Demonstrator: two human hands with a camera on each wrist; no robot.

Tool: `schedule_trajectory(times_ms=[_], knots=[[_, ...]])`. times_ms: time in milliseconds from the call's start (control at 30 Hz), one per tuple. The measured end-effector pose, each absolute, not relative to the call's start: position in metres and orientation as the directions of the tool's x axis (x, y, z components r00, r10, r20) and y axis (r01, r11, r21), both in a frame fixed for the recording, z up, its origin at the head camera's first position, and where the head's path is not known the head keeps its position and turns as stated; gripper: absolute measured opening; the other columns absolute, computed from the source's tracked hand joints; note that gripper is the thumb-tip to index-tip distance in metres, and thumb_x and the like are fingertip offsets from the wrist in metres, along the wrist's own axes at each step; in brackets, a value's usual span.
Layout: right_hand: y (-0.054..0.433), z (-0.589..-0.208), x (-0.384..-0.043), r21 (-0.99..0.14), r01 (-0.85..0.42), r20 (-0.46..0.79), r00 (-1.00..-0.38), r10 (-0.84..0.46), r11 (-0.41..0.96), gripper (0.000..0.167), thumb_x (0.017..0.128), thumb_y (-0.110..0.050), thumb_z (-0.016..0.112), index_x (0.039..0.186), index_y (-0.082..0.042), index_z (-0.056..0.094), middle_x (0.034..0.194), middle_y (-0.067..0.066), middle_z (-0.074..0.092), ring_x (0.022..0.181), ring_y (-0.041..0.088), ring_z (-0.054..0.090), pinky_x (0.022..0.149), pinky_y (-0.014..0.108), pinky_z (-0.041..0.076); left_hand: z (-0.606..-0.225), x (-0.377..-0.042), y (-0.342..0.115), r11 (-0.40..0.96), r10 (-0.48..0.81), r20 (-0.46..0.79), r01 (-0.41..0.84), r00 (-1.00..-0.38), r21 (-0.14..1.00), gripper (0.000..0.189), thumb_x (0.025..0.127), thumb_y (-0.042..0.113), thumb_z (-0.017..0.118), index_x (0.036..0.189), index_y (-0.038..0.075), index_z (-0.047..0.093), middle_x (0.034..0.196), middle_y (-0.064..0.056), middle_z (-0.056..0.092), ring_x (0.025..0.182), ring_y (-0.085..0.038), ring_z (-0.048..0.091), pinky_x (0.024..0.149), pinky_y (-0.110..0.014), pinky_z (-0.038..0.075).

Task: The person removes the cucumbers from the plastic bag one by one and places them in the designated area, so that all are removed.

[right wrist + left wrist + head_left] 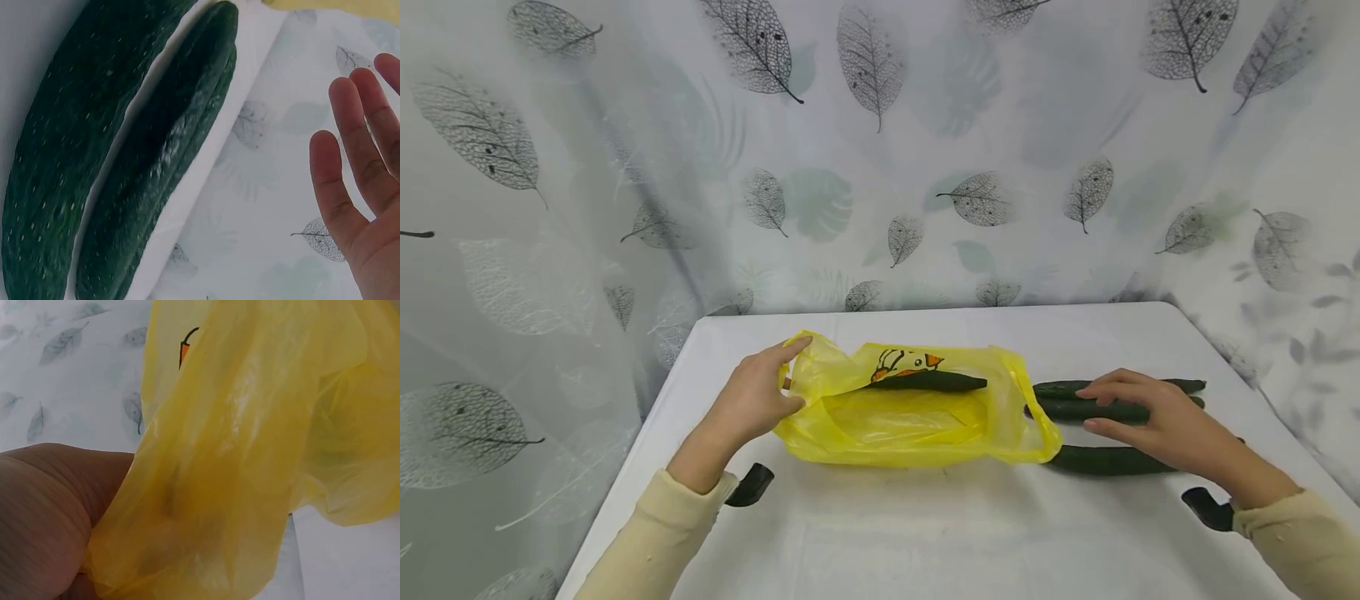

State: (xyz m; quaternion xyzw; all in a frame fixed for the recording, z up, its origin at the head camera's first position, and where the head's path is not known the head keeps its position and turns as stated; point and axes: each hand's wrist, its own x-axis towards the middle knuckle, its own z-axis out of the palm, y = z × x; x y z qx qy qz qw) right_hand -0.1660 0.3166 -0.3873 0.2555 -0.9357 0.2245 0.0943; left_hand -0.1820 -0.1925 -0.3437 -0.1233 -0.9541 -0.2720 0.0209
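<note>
Over my head feed, the most graphic thing I can pick out is the cartoon print [917, 363] on the yellow bag [910, 450]: black outlines, a round eye and an orange beak-like tip, partly lost in the folds. The bag itself is thin, glossy, see-through plastic, lying on the white desk [925, 542] with its wrinkled mouth gaping toward me, and a slim dark green cucumber [936, 381] lies within that opening, just below the print. My left hand [748, 396] has the bag's left edge pinched between thumb and fingers, and the left wrist feed shows the film hanging from that grip in soft, crinkled pleats. My right hand [1150, 408] holds nothing; its fingers are parted and gently bent above the three loose cucumbers [1108, 460] to the right of the bag, and on the right wrist feed the fingertips stand apart from them. Up close there, the skins are deep green, ridged and slightly shiny, flecked with pale bumps. Two of the loose ones lie close alongside each other, the third nearer me. Both sleeves [673, 517] are cream cloth, and behind the desk hangs a pale backdrop [925, 150] patterned with lacy black leaf skeletons and faded green leaves.
</note>
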Motion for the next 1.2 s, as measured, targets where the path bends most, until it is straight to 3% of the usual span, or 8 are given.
schedule_trajectory(times_ms=[167,367,567,767,900,1000,1200], knots=[[0.31,-0.387,-0.164,-0.452,-0.524,0.302,-0.852,-0.428,0.722,0.039,0.087,-0.026,0.081,0.124,-0.03,0.07,0.118,-0.012,0.064,0.098,0.009,0.064,0.075,0.032,0.055,-0.343,-0.181,-0.192,0.818,0.227,0.108,0.25,-0.968,0.519,0.082,0.075,-0.004,0.075,0.151,0.008,0.048,0.136,-0.016,0.06,0.09,-0.027,0.064,0.071,-0.037,0.052],[0.29,-0.372,-0.159,-0.53,-0.585,0.369,-0.811,-0.454,0.615,0.051,0.087,-0.01,0.08,0.132,-0.027,0.066,0.117,-0.01,0.066,0.099,0.01,0.065,0.085,0.02,0.051,-0.342,-0.18,-0.191,0.813,0.232,0.117,0.258,-0.966,0.521,0.082,0.075,-0.004,0.075,0.151,0.007,0.048,0.14,-0.017,0.058,0.091,-0.027,0.065,0.071,-0.036,0.053],[0.262,-0.352,-0.148,-0.579,-0.601,0.427,-0.799,-0.424,0.55,0.059,0.085,-0.003,0.08,0.136,-0.028,0.063,0.121,-0.01,0.066,0.106,0.01,0.061,0.089,0.015,0.045,-0.341,-0.179,-0.19,0.819,0.232,0.125,0.263,-0.965,0.51,0.082,0.075,-0.004,0.075,0.151,0.007,0.047,0.13,-0.017,0.063,0.087,-0.025,0.063,0.069,-0.036,0.051],[0.234,-0.334,-0.14,-0.64,-0.572,0.431,-0.82,-0.376,0.513,0.053,0.087,-0.004,0.079,0.133,-0.026,0.065,0.124,-0.007,0.066,0.109,0.013,0.06,0.092,0.015,0.043,-0.342,-0.179,-0.189,0.818,0.228,0.118,0.256,-0.966,0.515,0.083,0.075,-0.004,0.076,0.152,0.007,0.046,0.123,-0.015,0.064,0.084,-0.025,0.06,0.069,-0.036,0.05],[0.215,-0.327,-0.14,-0.719,-0.594,0.432,-0.788,-0.439,0.36,0.05,0.089,0.003,0.073,0.134,-0.016,0.064,0.125,0.002,0.066,0.111,0.016,0.06,0.095,0.02,0.046,-0.343,-0.179,-0.188,0.819,0.228,0.121,0.258,-0.966,0.513,0.083,0.075,-0.004,0.076,0.152,0.007,0.046,0.115,-0.013,0.065,0.081,-0.024,0.057,0.07,-0.037,0.049],[0.2,-0.322,-0.143,-0.79,-0.581,0.429,-0.754,-0.498,0.199,0.05,0.09,0.008,0.068,0.137,-0.008,0.061,0.126,0.01,0.065,0.113,0.022,0.06,0.097,0.027,0.049,-0.343,-0.179,-0.188,0.815,0.228,0.123,0.259,-0.966,0.518,0.083,0.075,-0.004,0.076,0.152,0.007,0.046,0.119,-0.014,0.065,0.081,-0.024,0.058,0.069,-0.036,0.05],[0.17,-0.309,-0.146,-0.918,-0.386,0.368,-0.74,-0.563,-0.092,0.048,0.1,0.003,0.054,0.147,-0.001,0.049,0.13,0.019,0.061,0.118,0.033,0.06,0.098,0.04,0.051,-0.344,-0.179,-0.186,0.811,0.231,0.118,0.258,-0.966,0.524,0.084,0.075,-0.004,0.076,0.152,0.007,0.046,0.126,-0.014,0.064,0.082,-0.024,0.058,0.07,-0.036,0.05]])
